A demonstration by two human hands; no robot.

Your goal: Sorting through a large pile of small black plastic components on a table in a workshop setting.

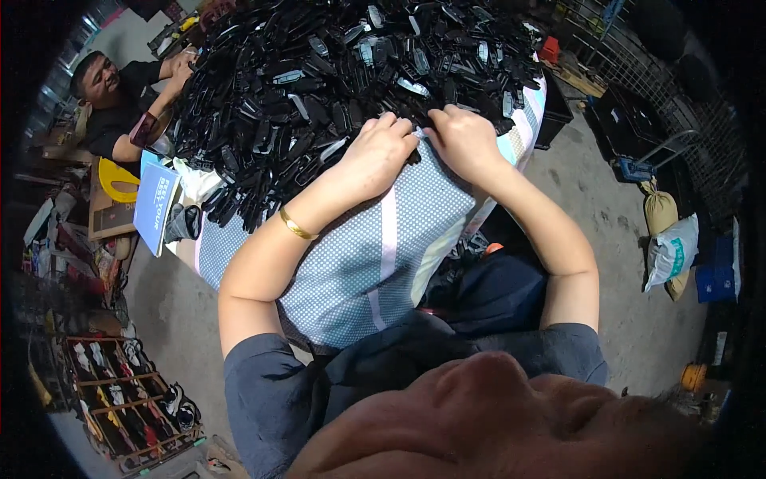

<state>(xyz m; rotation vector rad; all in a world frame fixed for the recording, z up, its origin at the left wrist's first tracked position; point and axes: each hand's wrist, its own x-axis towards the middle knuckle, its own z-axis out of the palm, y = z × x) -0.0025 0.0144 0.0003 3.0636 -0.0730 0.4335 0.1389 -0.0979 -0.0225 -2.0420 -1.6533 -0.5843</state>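
Note:
A big heap of small, oblong black plastic pieces [319, 104], some with glossy grey faces, lies on a table under a patterned cloth [335, 271]. At the heap's near edge, my left hand [379, 153] and my right hand [465, 142] are close together. The fingers of both hands curl inward and down, with the fingertips mostly hidden. Between them a bit of dark material shows; I cannot make out what it is. A gold-coloured bracelet [297, 224] circles my left wrist.
Across the table's left side, a co-worker [120, 104] reaches both hands to the heap. A blue-and-white card or booklet [155, 207] hangs at the left edge beside crumpled white plastic [198, 182]. On the floor stand a rack [132, 399] at lower left and sacks [670, 247] at right.

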